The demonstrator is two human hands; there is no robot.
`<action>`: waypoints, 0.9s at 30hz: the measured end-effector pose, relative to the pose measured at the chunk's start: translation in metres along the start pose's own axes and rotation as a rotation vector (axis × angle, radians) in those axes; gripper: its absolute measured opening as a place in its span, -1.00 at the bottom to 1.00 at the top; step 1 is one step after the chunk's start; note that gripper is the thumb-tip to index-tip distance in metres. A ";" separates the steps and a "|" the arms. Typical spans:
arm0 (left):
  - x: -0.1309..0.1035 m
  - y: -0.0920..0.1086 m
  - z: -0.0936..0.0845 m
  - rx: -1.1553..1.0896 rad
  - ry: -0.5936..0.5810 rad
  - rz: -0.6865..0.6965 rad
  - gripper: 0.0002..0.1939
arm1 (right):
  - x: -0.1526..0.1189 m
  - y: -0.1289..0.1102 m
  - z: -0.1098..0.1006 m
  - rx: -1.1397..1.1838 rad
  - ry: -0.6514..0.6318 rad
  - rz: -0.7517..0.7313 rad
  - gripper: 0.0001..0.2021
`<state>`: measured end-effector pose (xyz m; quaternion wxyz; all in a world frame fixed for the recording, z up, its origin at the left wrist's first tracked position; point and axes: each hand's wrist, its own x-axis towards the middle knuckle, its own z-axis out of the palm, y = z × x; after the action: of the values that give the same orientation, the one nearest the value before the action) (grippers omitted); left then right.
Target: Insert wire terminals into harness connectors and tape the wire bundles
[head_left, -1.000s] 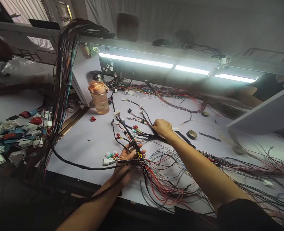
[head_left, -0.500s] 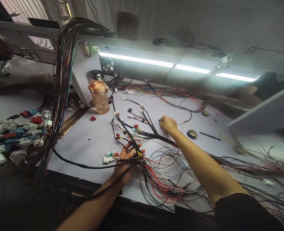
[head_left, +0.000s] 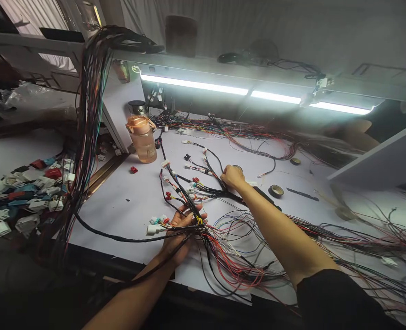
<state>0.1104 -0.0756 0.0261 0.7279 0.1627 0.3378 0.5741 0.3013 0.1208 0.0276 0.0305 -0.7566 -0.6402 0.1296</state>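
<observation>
My left hand (head_left: 182, 222) lies palm up under the wiring harness, its fingers curled round the thick black bundle beside a yellow tie (head_left: 199, 221). White, teal and red connectors (head_left: 159, 220) stick out to its left. Farther up the table, my right hand (head_left: 233, 177) is closed at a thin black cable branch (head_left: 216, 158), near where it joins the taped trunk (head_left: 228, 196). Part of a dark round thing (head_left: 237, 167) shows just behind that hand. Loose red, white and black wires (head_left: 230, 261) spread to the right of my left hand.
An orange-lidded bottle (head_left: 142, 140) and a red connector (head_left: 133, 169) stand on the left. A tape roll (head_left: 276, 191) and a dark blade-like tool (head_left: 302, 194) lie right. Wires hang from a shelf (head_left: 92, 105) beside piled connectors (head_left: 27, 192); lamps glow above.
My right hand has moved a little left onto the thin cable branch, whose ends have shifted slightly right. A black strip now shows beside the right forearm. My left hand keeps its hold.
</observation>
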 end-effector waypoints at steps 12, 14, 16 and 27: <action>0.003 -0.003 -0.005 -0.033 0.004 -0.027 -0.36 | -0.002 0.014 0.002 0.084 0.013 -0.094 -0.67; 0.004 -0.003 -0.006 -0.033 0.000 -0.015 -0.35 | -0.001 0.015 0.002 0.087 0.002 -0.112 -0.67; 0.004 -0.004 -0.006 -0.032 -0.006 -0.003 -0.35 | -0.001 0.016 0.003 0.088 -0.005 -0.124 -0.65; 0.003 -0.004 -0.005 -0.021 -0.010 0.008 -0.41 | -0.001 0.013 0.004 0.025 -0.036 -0.142 -0.68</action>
<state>0.1101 -0.0746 0.0194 0.7291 0.1591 0.3274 0.5795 0.3128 0.1166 0.0210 0.0374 -0.7065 -0.6909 0.1485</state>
